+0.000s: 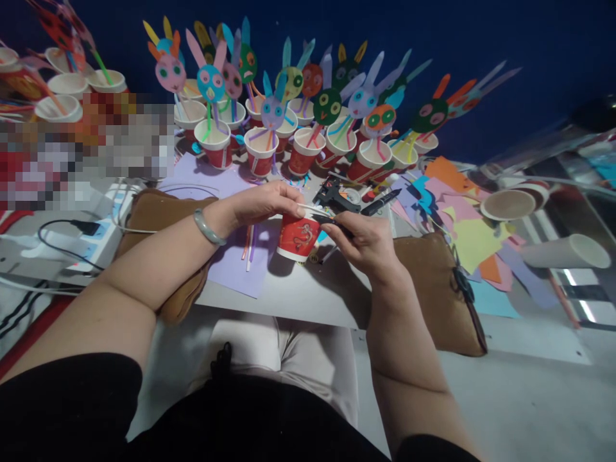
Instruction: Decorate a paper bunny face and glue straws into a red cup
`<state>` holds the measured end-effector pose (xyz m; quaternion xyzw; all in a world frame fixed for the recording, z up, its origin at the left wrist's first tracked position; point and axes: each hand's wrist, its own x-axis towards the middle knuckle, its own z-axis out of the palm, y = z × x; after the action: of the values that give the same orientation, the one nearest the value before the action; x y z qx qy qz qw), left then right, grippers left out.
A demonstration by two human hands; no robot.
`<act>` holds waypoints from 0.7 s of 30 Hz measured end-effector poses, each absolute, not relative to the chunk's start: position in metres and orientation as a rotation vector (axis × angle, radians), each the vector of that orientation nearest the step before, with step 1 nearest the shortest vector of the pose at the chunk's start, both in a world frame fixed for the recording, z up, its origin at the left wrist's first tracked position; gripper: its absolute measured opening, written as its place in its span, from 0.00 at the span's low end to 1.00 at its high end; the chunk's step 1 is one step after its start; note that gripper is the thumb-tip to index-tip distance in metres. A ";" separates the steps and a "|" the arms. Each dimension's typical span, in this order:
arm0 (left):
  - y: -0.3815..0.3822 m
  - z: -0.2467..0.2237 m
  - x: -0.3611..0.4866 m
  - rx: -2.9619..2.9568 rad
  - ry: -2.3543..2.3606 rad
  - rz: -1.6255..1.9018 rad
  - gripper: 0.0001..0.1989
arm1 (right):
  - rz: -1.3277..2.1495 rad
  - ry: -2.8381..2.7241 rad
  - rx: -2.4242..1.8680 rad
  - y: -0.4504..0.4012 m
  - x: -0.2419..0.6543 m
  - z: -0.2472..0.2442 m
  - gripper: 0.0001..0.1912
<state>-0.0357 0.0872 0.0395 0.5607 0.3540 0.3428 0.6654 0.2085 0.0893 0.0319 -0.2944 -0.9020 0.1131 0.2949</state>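
Observation:
A red paper cup [299,237] with a gold pattern and a white rim is held up over the table's front part. My left hand [272,202] pinches its rim from the left, thumb on top. My right hand [363,240] is closed on a dark, slim tool [323,219], whose tip is at the cup's upper right side. What kind of tool it is cannot be made out. Just behind the cup lies a black glue gun [334,194], with a black pen [381,202] to its right.
Rows of red cups [301,152] with colourful paper rabbit heads stand at the back. Brown cushions [437,289] lie beside both forearms. Coloured paper scraps [474,240] cover the right side. A power strip [99,234] with cables sits left; purple sheets [235,276] lie near the front.

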 end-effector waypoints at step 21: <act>0.089 0.037 -0.038 1.192 0.817 0.892 0.13 | 0.755 -2.111 -0.809 0.085 0.202 0.037 0.26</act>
<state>-0.0375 0.0894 0.0372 0.5271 0.3610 0.3944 0.6605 0.2022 0.0850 0.0367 -0.3153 -0.8227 0.2943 0.3703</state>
